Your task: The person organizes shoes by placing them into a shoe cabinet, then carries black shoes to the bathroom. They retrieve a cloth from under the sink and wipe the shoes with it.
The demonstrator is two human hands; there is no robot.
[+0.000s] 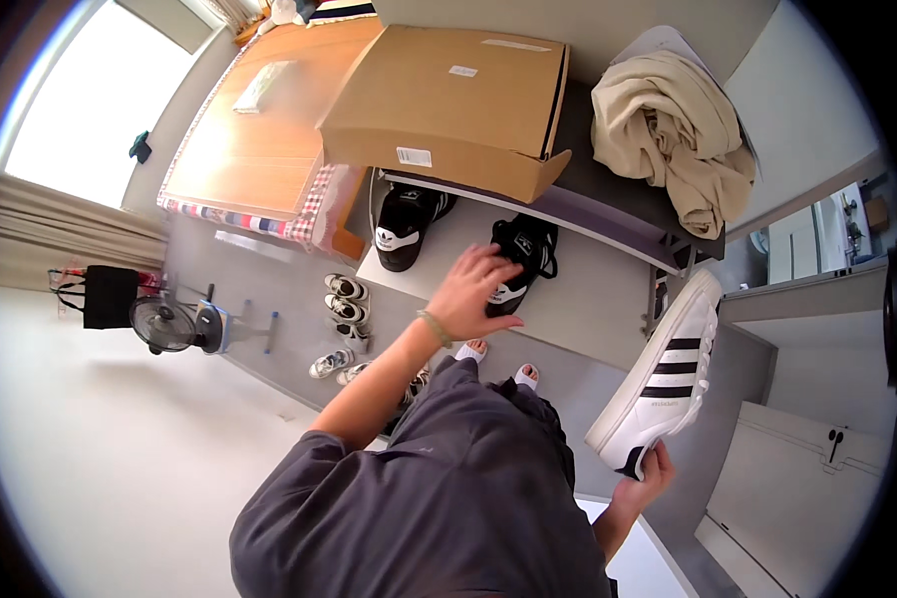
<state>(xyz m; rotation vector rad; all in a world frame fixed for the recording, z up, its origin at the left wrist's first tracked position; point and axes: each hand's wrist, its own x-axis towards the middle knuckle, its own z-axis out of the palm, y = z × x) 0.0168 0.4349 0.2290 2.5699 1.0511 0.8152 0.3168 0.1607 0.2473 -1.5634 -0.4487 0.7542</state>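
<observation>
My right hand (648, 478) grips a white sneaker (673, 374) with black stripes by its black heel, its toe pointing up and away. Fingers spread, my left hand (473, 294) reaches out over the near end of a black sneaker (531, 242) with a white heel patch; whether it touches the shoe I cannot tell. To the left stands a second black sneaker (401, 224), likewise with a white heel patch. Both black shoes rest on a pale shelf board (588, 314), under the overhanging cardboard box.
A large cardboard box (448, 95) and crumpled beige cloth (668, 130) lie on a dark top. Several shoes (347, 299) stand on the floor at left, near a fan (164, 321). A table with a checked cloth (234, 120) is at far left; a white cabinet (802, 488) at right.
</observation>
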